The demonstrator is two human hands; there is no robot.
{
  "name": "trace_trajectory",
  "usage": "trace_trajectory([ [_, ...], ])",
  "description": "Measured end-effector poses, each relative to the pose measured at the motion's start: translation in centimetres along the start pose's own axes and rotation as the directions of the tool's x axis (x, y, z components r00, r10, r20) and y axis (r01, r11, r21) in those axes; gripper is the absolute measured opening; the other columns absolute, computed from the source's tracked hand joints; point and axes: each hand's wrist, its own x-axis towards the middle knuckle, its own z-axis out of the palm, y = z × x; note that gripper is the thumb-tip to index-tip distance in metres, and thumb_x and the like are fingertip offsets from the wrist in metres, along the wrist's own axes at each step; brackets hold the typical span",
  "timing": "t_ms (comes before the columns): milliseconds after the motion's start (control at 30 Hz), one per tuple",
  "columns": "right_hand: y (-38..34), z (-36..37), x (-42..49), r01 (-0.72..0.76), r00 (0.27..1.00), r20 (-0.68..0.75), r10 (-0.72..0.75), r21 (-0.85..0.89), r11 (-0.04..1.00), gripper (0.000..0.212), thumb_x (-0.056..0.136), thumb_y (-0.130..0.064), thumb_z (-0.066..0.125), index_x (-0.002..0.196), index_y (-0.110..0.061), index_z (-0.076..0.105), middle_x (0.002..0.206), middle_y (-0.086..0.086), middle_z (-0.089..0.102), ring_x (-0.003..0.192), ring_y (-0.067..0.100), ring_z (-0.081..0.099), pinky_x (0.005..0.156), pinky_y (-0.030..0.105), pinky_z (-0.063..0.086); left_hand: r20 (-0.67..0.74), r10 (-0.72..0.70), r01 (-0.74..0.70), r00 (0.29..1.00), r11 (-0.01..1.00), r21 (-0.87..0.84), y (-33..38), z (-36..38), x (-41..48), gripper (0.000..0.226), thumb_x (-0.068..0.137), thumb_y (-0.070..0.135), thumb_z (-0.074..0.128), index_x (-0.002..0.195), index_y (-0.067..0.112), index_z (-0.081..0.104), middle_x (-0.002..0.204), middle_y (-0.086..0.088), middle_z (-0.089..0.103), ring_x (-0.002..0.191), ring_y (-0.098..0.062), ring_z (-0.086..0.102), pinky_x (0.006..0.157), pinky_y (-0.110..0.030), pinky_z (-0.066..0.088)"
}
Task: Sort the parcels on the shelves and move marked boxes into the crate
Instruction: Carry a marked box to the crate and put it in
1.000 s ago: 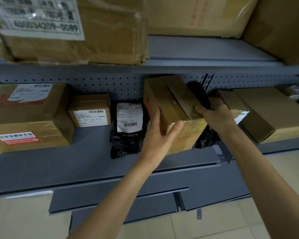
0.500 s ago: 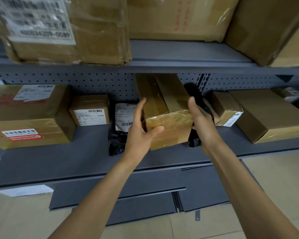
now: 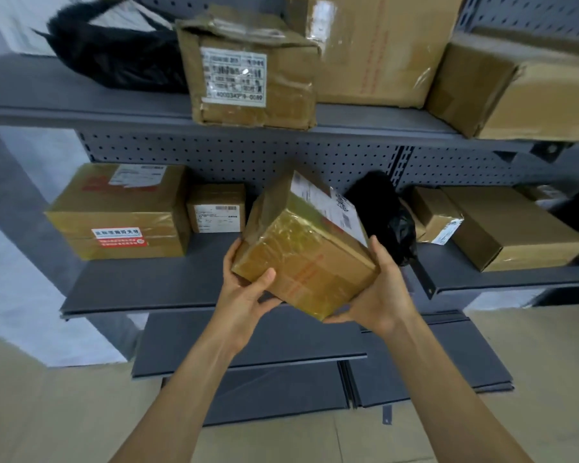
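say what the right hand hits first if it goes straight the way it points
The taped box the right hand holds; beyond that, probably the black bag on the shelf, depth unclear.

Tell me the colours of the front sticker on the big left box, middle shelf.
Sticker: white band above a red band, clearest in the head view.

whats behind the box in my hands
The grey shelf and its perforated back panel, with a black bag showing past the box's right edge. Anything standing directly behind the box is covered.
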Motion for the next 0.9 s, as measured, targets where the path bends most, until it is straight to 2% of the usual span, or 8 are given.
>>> trace_trajectory([
  [200,3.5,2.8,-5.2,0.047,0.985,-0.164,-0.056,-0.057,0.997,0.037,0.076,-0.053,0.061,0.107,-0.033,0.06,0.117,0.006,0.063,0.106,0.029,0.058,0.077,0.058,0.049,0.021,-0.107,0.102,0.994,0.981,0.165,2.1,-3.2,-6.8,0.083,0.064,0.028,0.082,0.132,0.048,0.039,0.139,0.002,0.048,0.116,-0.021,0.06,0.082,-0.045,0.057],
  [367,6.8,6.0,-10.4,0.172,0.962,-0.207,-0.176,-0.034,0.984,0.035,0.083,-0.054,0.053,0.112,-0.035,0.061,0.115,0.0,0.064,0.109,0.023,0.057,0.082,0.057,0.051,-0.2,0.02,0.007,0.98,0.991,0.132,3.4,0.9,-11.8,0.138,0.04,0.05,0.084,0.146,0.048,-0.004,0.134,0.013,0.039,0.105,-0.009,0.054,0.072,-0.039,0.056],
  [533,10.7,9.7,-14.4,0.313,0.922,-0.211,-0.324,-0.082,0.946,0.027,0.087,-0.054,0.046,0.105,-0.044,0.064,0.103,-0.005,0.074,0.097,0.017,0.068,0.071,0.041,0.056,-0.344,0.206,-0.173,0.916,0.977,0.126,4.8,7.1,-17.0,0.15,0.024,0.056,0.092,0.131,0.07,-0.013,0.153,0.001,0.018,0.139,-0.028,0.033,0.106,-0.056,0.037],
  [600,12.1,11.0,-15.3,0.365,0.914,-0.161,-0.373,-0.079,0.928,0.027,0.092,-0.048,0.045,0.118,-0.054,0.052,0.104,-0.015,0.072,0.093,0.011,0.07,0.077,0.042,0.055,-0.357,0.291,-0.252,0.888,0.955,0.154,6.0,9.0,-18.4,0.101,0.056,0.032,0.091,0.116,0.06,0.014,0.127,-0.012,0.046,0.142,-0.039,0.025,0.112,-0.055,0.027],
  [633,12.6,11.6,-15.7,0.387,0.909,-0.138,-0.393,-0.066,0.92,0.033,0.094,-0.046,0.045,0.124,-0.059,0.043,0.103,-0.02,0.071,0.091,0.006,0.07,0.081,0.043,0.054,-0.386,0.296,-0.24,0.874,0.952,0.187,6.5,9.2,-18.5,0.084,0.06,0.037,0.088,0.092,0.084,0.027,0.066,0.042,0.043,0.142,-0.04,0.024,0.112,-0.055,0.027],
  [667,13.1,12.2,-16.1,0.4,0.906,-0.125,-0.405,-0.061,0.914,0.038,0.094,-0.045,0.046,0.127,-0.063,0.036,0.102,-0.025,0.07,0.089,0.0,0.069,0.086,0.045,0.053,-0.367,0.296,-0.23,0.882,0.949,0.214,6.5,8.5,-18.2,0.098,0.05,0.05,0.088,0.11,0.082,0.017,0.14,0.031,0.023,0.141,-0.038,0.027,0.11,-0.056,0.031],
  [700,13.5,12.7,-16.5,0.406,0.905,-0.113,-0.411,-0.067,0.912,0.042,0.093,-0.048,0.049,0.127,-0.067,0.032,0.104,-0.03,0.067,0.091,-0.003,0.067,0.092,0.049,0.05,-0.336,0.272,-0.206,0.902,0.954,0.22,6.2,7.2,-17.7,0.117,0.04,0.059,0.085,0.129,0.071,0.009,0.151,0.018,0.021,0.14,-0.034,0.031,0.107,-0.055,0.035],
  [900,11.8,10.1,-17.1,0.319,0.93,-0.115,-0.348,-0.215,0.923,0.077,0.065,-0.079,0.049,0.134,-0.063,0.022,0.146,-0.024,0.029,0.141,0.015,0.028,0.112,0.061,0.02,-0.209,0.196,-0.147,0.958,0.962,0.228,9.9,-0.6,-16.3,0.103,0.049,0.047,0.082,0.138,0.055,0.032,0.125,0.015,0.063,0.1,-0.007,0.067,0.077,-0.036,0.054],
])
